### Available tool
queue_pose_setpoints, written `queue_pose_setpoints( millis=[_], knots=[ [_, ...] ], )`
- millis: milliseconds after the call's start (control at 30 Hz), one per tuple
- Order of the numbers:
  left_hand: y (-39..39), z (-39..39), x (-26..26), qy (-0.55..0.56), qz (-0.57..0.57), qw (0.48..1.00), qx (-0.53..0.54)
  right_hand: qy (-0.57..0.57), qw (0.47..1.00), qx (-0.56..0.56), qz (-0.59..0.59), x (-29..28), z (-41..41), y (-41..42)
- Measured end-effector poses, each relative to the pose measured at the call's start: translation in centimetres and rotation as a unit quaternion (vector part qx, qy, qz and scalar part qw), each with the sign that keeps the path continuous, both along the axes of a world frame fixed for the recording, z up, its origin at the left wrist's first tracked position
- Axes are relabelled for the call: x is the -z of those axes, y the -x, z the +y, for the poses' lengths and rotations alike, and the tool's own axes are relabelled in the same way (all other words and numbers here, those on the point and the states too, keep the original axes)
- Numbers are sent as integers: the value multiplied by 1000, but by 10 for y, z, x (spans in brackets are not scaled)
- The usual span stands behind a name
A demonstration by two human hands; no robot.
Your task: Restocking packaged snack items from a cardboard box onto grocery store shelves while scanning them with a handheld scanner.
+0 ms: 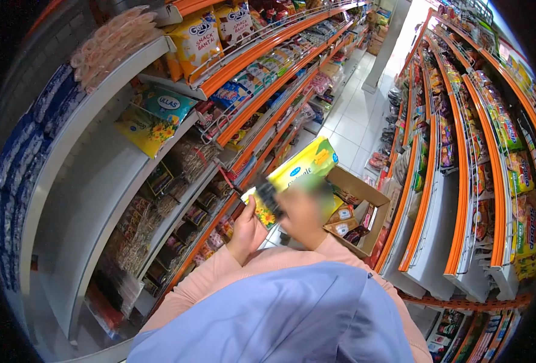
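Observation:
My left hand (246, 227) grips the lower left corner of a yellow-green Ullas packet (302, 168) printed with sunflowers, its thumb on the front. Over the packet's lower part lies a dark, blurred object (267, 195); its kind is unclear. My right hand (303, 213) is curled against this dark object, its fingers partly lost in blur. Below and right of the packet, an open cardboard box (379, 218) contains several small brown and dark packs. A teal and yellow Ullas packet (154, 120) lies on the grey shelf (86, 186) to my left.
Orange-edged shelves (268, 50) of snack bags run along the left side. Opposite them stand racks (494, 181) with noodle packets. A white tiled aisle (351, 122) leads between them past a grey pillar (388, 45). Blue packs (18, 195) line the far left.

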State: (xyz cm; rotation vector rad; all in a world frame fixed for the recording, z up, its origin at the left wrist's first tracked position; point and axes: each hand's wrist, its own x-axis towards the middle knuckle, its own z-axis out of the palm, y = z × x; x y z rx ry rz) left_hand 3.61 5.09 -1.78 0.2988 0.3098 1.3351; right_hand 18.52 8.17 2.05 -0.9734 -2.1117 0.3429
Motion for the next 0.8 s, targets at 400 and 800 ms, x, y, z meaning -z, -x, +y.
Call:
queue_pose_setpoints(
  millis=[400,800],
  knots=[
    [4,-1,-1,-24,42,999,6,-97,964,243,54,-7,79,-50],
    [7,0,-10,-26,56,995,-78,209,874,273,343,1,71,-77]
  ],
)
